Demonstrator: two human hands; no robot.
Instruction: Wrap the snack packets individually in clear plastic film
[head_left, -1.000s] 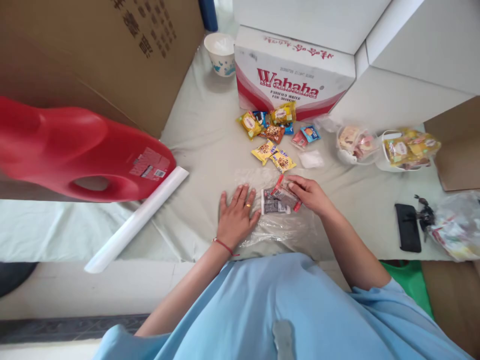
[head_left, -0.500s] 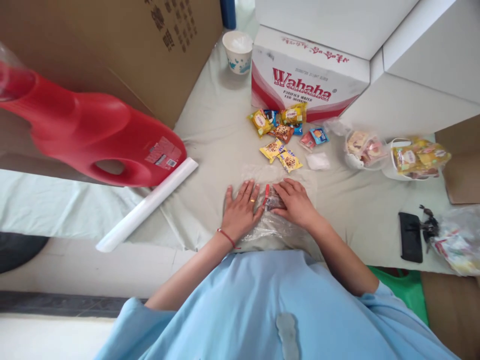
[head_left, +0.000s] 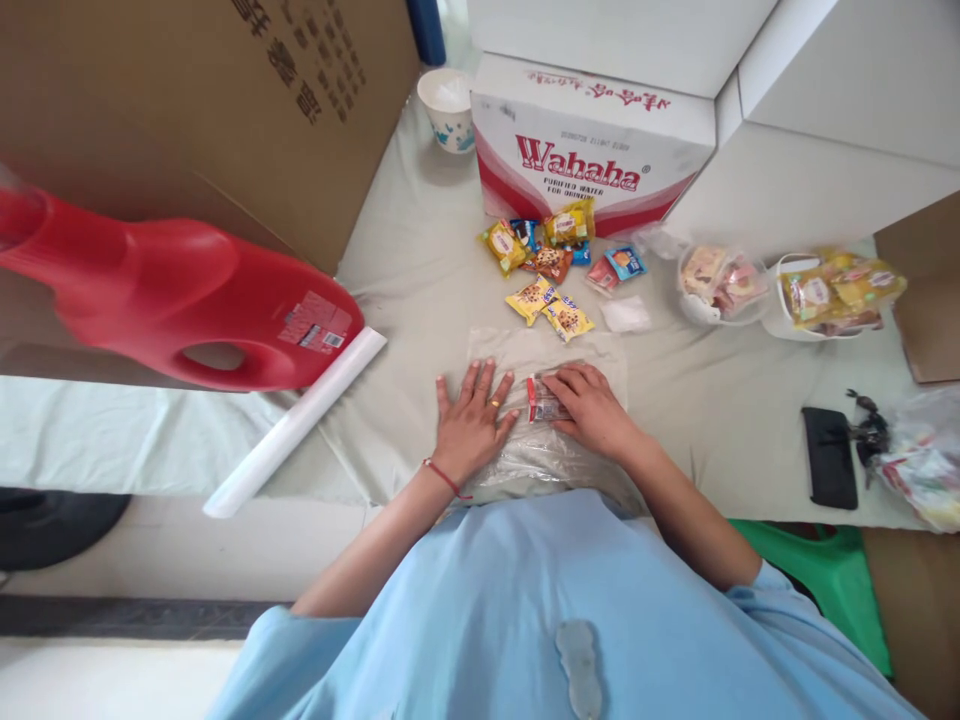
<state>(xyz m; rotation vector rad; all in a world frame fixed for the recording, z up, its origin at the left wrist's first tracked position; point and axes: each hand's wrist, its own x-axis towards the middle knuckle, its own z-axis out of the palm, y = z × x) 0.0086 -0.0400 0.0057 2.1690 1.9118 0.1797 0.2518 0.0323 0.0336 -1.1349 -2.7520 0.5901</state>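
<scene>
My left hand (head_left: 471,425) lies flat on a clear plastic sheet (head_left: 510,350), its fingers spread and holding nothing. Just right of it, a small snack packet (head_left: 538,399) with a red end and a clear, dark-printed body lies on the sheet. My right hand (head_left: 592,408) is curled over the packet's right part, thumb on the near side and fingers on the far side, covering that half. Beyond the sheet are two yellow cookie packets (head_left: 568,319) and a small white packet (head_left: 627,314). Further back sits a pile of wrapped snacks (head_left: 551,263).
To the left are a red jug (head_left: 202,270) and a white roll (head_left: 296,425). A Wahaha carton (head_left: 592,150) and a paper cup (head_left: 450,120) stand at the back. On the right are two snack-filled tubs (head_left: 701,308) and a black phone (head_left: 829,457).
My left hand has shifted slightly left, away from the packet. More of the packet's red end now shows beside my right hand. The camera view has shifted a little.
</scene>
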